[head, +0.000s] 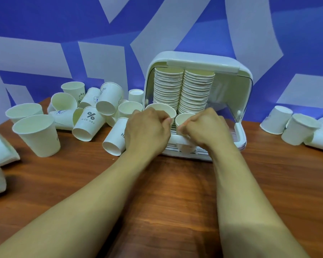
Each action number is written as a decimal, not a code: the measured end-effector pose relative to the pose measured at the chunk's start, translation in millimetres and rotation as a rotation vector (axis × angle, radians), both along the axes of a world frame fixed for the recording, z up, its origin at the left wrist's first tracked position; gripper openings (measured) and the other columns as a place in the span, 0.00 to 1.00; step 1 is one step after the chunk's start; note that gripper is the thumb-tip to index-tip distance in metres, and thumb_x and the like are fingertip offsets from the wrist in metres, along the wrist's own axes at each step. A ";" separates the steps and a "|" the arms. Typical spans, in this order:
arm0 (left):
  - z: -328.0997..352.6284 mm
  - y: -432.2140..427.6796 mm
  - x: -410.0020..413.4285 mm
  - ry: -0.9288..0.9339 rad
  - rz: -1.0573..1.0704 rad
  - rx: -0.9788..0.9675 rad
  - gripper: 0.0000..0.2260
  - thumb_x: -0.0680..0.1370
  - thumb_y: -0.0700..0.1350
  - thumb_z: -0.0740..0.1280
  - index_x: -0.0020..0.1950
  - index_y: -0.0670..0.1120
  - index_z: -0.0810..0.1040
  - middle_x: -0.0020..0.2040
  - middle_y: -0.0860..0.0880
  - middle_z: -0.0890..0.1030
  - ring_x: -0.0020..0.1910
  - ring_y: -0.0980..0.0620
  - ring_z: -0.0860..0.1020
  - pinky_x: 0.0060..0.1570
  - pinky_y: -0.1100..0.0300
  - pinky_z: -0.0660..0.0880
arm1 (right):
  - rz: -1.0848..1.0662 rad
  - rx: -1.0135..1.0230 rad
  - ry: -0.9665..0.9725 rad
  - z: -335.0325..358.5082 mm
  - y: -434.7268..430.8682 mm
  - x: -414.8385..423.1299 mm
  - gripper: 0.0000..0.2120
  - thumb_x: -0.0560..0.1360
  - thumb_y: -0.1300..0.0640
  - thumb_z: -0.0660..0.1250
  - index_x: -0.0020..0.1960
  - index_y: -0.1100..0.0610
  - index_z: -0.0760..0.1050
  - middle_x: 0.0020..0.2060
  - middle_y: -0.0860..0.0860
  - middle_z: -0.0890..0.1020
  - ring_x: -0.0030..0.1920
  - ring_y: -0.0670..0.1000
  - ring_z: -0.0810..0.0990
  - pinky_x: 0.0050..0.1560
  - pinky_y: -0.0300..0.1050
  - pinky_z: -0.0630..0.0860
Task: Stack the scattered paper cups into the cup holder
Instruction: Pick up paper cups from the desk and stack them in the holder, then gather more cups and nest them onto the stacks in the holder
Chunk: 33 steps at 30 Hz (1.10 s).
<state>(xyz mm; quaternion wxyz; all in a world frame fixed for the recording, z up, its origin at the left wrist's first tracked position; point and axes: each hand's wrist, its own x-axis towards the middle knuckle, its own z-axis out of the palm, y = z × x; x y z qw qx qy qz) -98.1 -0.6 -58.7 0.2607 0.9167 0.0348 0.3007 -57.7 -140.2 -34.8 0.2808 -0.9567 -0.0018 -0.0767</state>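
A white cup holder stands open at the back of the wooden table, with two tall stacks of paper cups leaning inside it. My left hand grips a paper cup by its rim at the foot of the left stack. My right hand pinches a smaller-looking cup at the foot of the right stack. Both hands are at the holder's front opening, close together.
Several loose paper cups lie and stand in a heap to the left of the holder, some printed. More cups lie at the right edge. Flattened cups sit at the far left. The wooden table spreads in front.
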 end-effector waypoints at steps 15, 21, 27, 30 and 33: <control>0.2 -2.2 -2.9 0.202 0.074 0.081 0.13 0.79 0.59 0.61 0.52 0.58 0.83 0.50 0.49 0.81 0.55 0.42 0.72 0.52 0.51 0.66 | 0.031 0.006 0.010 3.5 0.3 -3.8 0.19 0.68 0.47 0.68 0.54 0.56 0.80 0.52 0.54 0.82 0.55 0.59 0.77 0.55 0.51 0.76; -9.1 12.5 -20.6 0.064 0.030 0.057 0.17 0.77 0.62 0.62 0.63 0.58 0.77 0.64 0.55 0.72 0.60 0.47 0.72 0.58 0.51 0.70 | 0.060 0.048 -0.084 19.8 0.5 -18.2 0.15 0.64 0.39 0.76 0.38 0.49 0.79 0.47 0.53 0.84 0.56 0.56 0.78 0.52 0.48 0.76; -7.9 25.3 -19.9 0.084 0.009 0.077 0.09 0.80 0.53 0.62 0.54 0.57 0.82 0.61 0.57 0.75 0.59 0.47 0.73 0.56 0.51 0.70 | 0.064 0.069 -0.212 30.0 5.4 -25.2 0.19 0.65 0.38 0.75 0.48 0.50 0.82 0.48 0.52 0.84 0.57 0.57 0.78 0.54 0.49 0.73; -5.5 27.4 -14.1 0.099 -0.033 0.040 0.08 0.80 0.51 0.63 0.52 0.55 0.82 0.59 0.57 0.78 0.57 0.48 0.75 0.53 0.50 0.71 | 0.073 0.067 -0.213 29.7 5.0 -25.2 0.21 0.65 0.39 0.76 0.51 0.50 0.82 0.49 0.52 0.83 0.57 0.57 0.78 0.56 0.49 0.73; -3.7 28.2 -11.4 0.121 -0.031 0.063 0.08 0.80 0.51 0.63 0.50 0.54 0.82 0.55 0.54 0.81 0.55 0.46 0.76 0.51 0.49 0.72 | 0.079 0.067 -0.214 28.9 5.5 -26.2 0.21 0.66 0.39 0.75 0.53 0.50 0.82 0.50 0.52 0.83 0.58 0.57 0.78 0.55 0.49 0.73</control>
